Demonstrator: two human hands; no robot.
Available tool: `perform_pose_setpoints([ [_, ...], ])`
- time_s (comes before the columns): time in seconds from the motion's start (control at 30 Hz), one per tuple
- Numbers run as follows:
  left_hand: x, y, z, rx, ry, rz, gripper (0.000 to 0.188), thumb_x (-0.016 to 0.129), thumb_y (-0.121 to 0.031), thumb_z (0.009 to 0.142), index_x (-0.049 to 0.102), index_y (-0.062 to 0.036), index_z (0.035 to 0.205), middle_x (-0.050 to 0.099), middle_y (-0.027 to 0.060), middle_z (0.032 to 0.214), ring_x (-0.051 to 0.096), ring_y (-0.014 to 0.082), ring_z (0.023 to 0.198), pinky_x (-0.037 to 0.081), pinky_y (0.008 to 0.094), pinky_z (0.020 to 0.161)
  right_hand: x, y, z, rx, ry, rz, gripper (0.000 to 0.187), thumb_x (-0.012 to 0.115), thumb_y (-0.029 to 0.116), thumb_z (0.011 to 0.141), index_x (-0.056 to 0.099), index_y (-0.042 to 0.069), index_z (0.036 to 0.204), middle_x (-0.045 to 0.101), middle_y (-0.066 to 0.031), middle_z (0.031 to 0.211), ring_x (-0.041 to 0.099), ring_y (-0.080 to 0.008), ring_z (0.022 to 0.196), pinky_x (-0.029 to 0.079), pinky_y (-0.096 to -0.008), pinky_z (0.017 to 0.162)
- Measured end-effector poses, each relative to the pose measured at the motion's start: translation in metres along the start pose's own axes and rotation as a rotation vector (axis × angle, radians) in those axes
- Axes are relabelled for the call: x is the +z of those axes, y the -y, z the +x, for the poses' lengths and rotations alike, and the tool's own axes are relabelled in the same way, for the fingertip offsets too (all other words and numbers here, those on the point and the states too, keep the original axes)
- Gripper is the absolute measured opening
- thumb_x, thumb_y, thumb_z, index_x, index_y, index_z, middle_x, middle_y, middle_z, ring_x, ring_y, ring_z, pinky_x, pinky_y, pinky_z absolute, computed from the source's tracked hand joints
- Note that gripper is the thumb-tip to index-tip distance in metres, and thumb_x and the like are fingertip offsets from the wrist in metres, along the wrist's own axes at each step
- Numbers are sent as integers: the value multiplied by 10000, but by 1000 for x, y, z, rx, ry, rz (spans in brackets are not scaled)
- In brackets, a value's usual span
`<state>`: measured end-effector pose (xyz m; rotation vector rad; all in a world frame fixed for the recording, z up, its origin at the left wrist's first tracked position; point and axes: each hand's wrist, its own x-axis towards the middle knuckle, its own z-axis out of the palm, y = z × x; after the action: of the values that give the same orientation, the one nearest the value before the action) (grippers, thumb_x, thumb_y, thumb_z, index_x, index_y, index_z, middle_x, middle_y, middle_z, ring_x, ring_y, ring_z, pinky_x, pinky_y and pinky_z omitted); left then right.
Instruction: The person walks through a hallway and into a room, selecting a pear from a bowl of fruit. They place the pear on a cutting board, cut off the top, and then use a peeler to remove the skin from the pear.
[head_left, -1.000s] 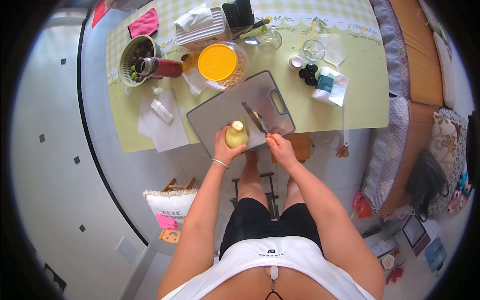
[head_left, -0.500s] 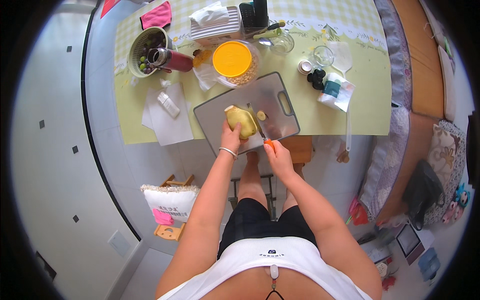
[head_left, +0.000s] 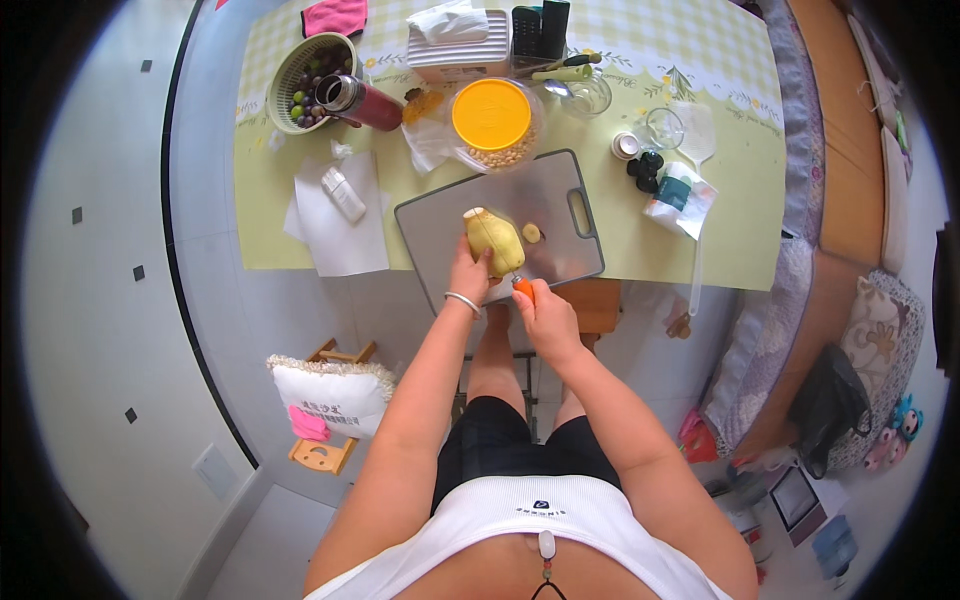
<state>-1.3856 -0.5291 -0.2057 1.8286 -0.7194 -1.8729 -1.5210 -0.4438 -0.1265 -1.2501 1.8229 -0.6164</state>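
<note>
My left hand (head_left: 472,272) is closed round the lower left side of a yellow-green, oblong fruit (head_left: 492,240), perhaps a melon, with a pale cut end at the top. It is held over a grey cutting board (head_left: 562,260). My right hand (head_left: 550,318) grips the orange handle of a knife (head_left: 523,287). Seen edge-on, the blade makes a thin dark line lengthwise along the fruit; how deep it sits I cannot tell. A small cut-off end piece (head_left: 531,233) lies on the board, right of the fruit.
Behind the board stands a yellow-lidded jar (head_left: 491,115). Farther left are an uncapped red flask (head_left: 370,105), a colander of grapes (head_left: 275,95) and white paper (head_left: 345,235) with a small white bottle. On the right are a tissue pack (head_left: 672,200) and a white spatula (head_left: 692,135).
The knife has moved from the right side of the fruit onto it, blade now along its length. My right hand shifted slightly left. The whole view has also shifted a little.
</note>
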Motion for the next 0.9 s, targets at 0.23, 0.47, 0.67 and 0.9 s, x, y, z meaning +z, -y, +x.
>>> perform_pose_setpoints([
  [0.23,7,3,0,91,-33,27,510,530,-87,958,321,-127,1421,501,148,1296,608,296,1066,620,387,700,4,1,3,-13,3,-112,314,543,351,949,501,42,909,615,-199,669,609,-426,616,475,-506,522],
  [0.47,11,7,3,137,-91,121,514,525,-57,952,320,-106,1421,518,146,1276,618,289,1045,617,370,693,0,3,6,-7,35,-165,314,535,347,953,495,39,910,616,-198,655,612,-429,609,480,-511,519],
  [0.67,12,17,8,259,-151,280,513,530,-3,930,353,-64,1407,548,147,1257,612,260,1071,586,336,761,-4,13,9,34,66,-219,328,534,347,953,499,25,906,623,-207,655,625,-427,621,497,-512,539],
  [0.9,19,-1,-1,272,-197,280,496,564,40,886,420,-22,1357,553,182,1286,565,291,1165,433,370,998,-5,26,21,95,107,-261,349,542,359,946,520,12,917,639,-220,681,642,-424,655,517,-511,589],
])
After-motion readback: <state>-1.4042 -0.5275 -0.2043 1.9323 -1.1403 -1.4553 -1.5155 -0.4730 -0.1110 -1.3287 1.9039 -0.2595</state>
